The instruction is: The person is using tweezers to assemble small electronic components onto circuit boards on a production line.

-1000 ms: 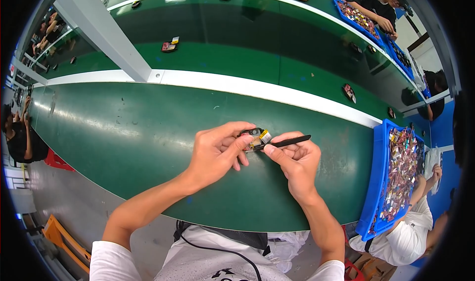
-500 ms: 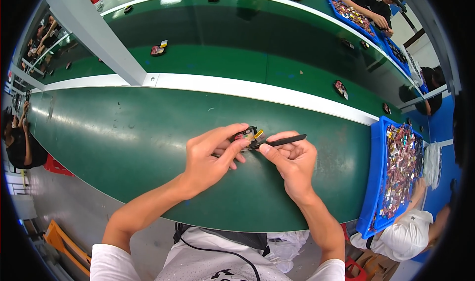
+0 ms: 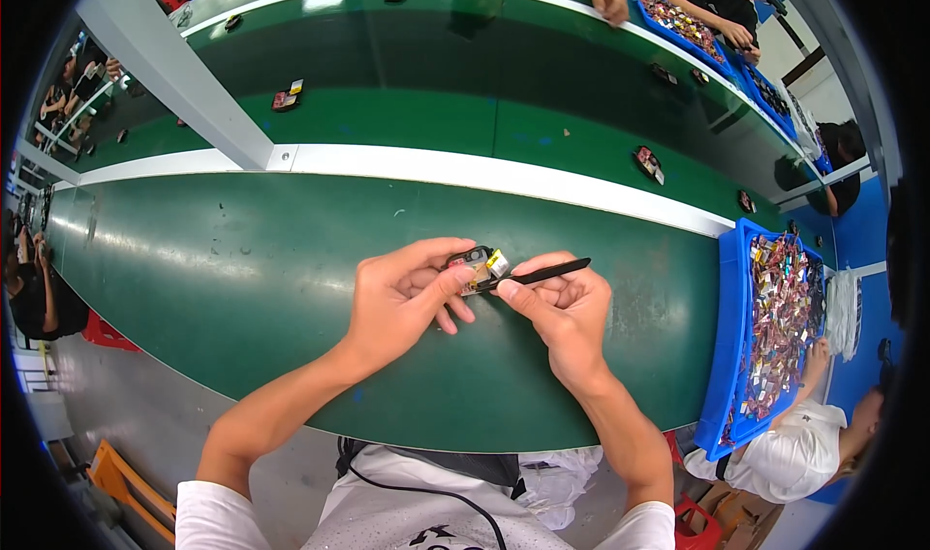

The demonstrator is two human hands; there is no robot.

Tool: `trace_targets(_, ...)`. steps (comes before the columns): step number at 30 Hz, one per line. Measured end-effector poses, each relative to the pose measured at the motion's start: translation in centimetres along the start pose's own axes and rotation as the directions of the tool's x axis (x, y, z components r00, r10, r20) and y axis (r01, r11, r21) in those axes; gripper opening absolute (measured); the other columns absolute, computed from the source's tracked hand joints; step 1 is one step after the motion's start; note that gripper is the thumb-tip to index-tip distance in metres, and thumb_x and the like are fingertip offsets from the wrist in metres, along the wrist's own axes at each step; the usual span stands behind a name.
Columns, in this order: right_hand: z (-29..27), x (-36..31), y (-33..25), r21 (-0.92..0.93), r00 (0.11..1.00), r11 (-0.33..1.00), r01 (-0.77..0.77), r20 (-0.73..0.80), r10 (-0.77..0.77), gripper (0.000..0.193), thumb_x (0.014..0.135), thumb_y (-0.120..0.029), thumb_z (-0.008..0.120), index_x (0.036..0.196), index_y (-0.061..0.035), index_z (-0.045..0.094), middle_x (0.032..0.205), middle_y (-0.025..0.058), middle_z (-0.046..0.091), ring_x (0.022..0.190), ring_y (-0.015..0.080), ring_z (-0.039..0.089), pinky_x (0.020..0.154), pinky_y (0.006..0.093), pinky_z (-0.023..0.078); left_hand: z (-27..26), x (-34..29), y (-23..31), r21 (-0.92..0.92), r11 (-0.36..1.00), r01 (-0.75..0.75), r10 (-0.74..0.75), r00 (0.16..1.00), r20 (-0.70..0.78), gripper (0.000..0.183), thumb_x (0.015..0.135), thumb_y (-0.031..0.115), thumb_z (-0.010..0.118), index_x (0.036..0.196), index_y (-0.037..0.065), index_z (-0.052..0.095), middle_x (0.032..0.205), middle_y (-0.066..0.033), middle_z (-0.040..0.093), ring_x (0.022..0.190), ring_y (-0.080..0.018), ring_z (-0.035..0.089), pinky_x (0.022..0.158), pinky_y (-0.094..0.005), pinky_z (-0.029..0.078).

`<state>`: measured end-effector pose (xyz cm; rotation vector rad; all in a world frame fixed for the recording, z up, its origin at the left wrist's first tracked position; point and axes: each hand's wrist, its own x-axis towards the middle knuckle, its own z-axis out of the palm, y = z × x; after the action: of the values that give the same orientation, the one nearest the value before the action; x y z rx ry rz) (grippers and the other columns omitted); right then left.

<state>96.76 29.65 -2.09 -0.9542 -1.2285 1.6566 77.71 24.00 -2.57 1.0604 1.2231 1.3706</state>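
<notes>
In the head view, the left hand (image 3: 392,293) pinches a small black-cased part (image 3: 476,257) between thumb and fingers above the green bench (image 3: 281,269), a yellow-and-silver piece (image 3: 497,263) at its right. The right hand (image 3: 572,313) pinches a slim black tool (image 3: 554,271), its tip at the part, though whether touching I cannot tell; a blue tray (image 3: 728,347) of small pieces (image 3: 780,318) stands farther right

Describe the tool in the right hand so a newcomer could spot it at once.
Start at the near green tabletop, then go to the right hand above it. It pinches a slim tool slanting up to the right. Unlike the stubby, multicoloured part in the left hand, the tool is long, thin and, where visible, plain black.
</notes>
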Motion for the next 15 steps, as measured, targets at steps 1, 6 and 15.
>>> trace_targets(1, -0.01, -0.02, -0.26, -0.001, 1.0, 1.0, -0.001, 0.001, 0.001, 0.018, 0.087, 0.007, 0.076, 0.102, 0.0035, 0.068, 0.084, 0.0074, 0.072, 0.063, -0.0005, 0.057, 0.052, 0.0155, 0.04, -0.13, 0.12, 0.12, -0.064, 0.996, 0.061, -0.059, 0.998, 0.033, 0.031, 0.099, 0.007, 0.066, 0.127, -0.006, 0.064, 0.095, -0.015, 0.073, 0.07, -0.0199, 0.074, 0.052, -0.0265, 0.059)
trace_targets(6, -0.04, -0.05, -0.73, -0.002, 0.999, 0.999, -0.041, 0.007, 0.041, 0.018, 0.086, 0.008, 0.077, 0.102, 0.003, 0.068, 0.082, 0.005, 0.071, 0.061, -0.0007, 0.055, 0.052, 0.0158, 0.038, -0.6, 0.57, -0.05, -0.144, 0.977, 0.157, -0.141, 0.983, 0.119, 0.031, 0.103, 0.01, 0.059, 0.128, -0.009, 0.061, 0.099, -0.02, 0.072, 0.067, -0.0222, 0.073, 0.05, -0.0278, 0.059)
trace_targets(15, -0.4, -0.22, 0.18, -0.294, 0.934, 0.889, 0.352, 0.052, -0.353, 0.016, 0.081, 0.004, 0.082, 0.092, -0.0009, 0.072, 0.071, -0.0006, 0.069, 0.049, -0.002, 0.043, 0.045, 0.0185, 0.027, -1.08, 0.67, -0.03, -0.184, 0.964, 0.193, -0.158, 0.969, 0.189, 0.031, 0.103, 0.013, 0.061, 0.127, -0.007, 0.063, 0.097, -0.0155, 0.07, 0.065, -0.0202, 0.072, 0.05, -0.0272, 0.057)
